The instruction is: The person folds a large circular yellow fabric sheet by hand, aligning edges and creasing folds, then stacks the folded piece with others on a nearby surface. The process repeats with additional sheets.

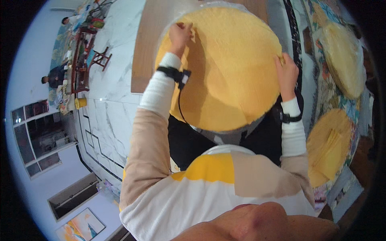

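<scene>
A large round yellow fabric piece (238, 60) with a soft-looking surface lies before me, reaching down over my knees. Clear plastic (223, 4) shows past its far rim. At its right edge my right hand (287, 70) pinches the border between thumb and fingers. My left hand (180, 34) is over the far left part, its fingers curled inward; whether they grip a bit of fabric cannot be made out. The shadow of my left arm falls across the yellow surface. Each wrist wears a black strap, and a cable runs from the left one.
A wood-coloured board (144, 54) extends from under the fabric. On the floral-covered seat (327, 102) at right lie a plastic-wrapped yellow piece (343, 60) and another round yellow piece (327, 150). Two people (56, 76) are by a dark wooden table (80, 60), near a folding stool (101, 58).
</scene>
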The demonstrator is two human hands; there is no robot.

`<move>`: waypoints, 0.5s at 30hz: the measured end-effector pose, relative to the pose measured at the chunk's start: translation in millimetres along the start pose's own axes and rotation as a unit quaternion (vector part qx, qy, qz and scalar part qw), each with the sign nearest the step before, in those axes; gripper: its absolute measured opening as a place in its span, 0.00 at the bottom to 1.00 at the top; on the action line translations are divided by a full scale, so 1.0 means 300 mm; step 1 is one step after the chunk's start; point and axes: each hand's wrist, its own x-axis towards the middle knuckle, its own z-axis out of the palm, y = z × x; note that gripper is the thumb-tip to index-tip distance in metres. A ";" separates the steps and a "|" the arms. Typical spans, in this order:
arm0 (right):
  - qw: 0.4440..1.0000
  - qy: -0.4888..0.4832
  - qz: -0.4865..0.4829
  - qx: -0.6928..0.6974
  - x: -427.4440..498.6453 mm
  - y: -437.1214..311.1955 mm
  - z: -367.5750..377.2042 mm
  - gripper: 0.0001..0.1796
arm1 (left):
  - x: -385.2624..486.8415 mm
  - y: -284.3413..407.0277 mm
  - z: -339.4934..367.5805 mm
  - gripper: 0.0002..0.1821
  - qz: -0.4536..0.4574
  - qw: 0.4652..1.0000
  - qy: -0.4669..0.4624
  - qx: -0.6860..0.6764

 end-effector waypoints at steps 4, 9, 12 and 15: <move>1.000 0.025 0.002 0.017 -0.015 0.024 0.013 0.16 | 0.161 -0.032 0.097 0.28 0.033 0.989 -0.067 0.124; 0.999 0.009 0.029 0.014 -0.014 0.027 0.012 0.17 | 0.321 -0.107 0.105 0.29 0.023 0.979 -0.155 0.129; 0.999 0.008 0.029 0.038 -0.012 0.023 0.005 0.18 | 0.373 -0.148 0.124 0.27 0.054 0.972 -0.116 0.196; 0.999 -0.001 0.032 0.036 -0.009 0.012 -0.003 0.18 | 0.399 -0.185 0.145 0.25 -0.017 0.982 -0.137 0.129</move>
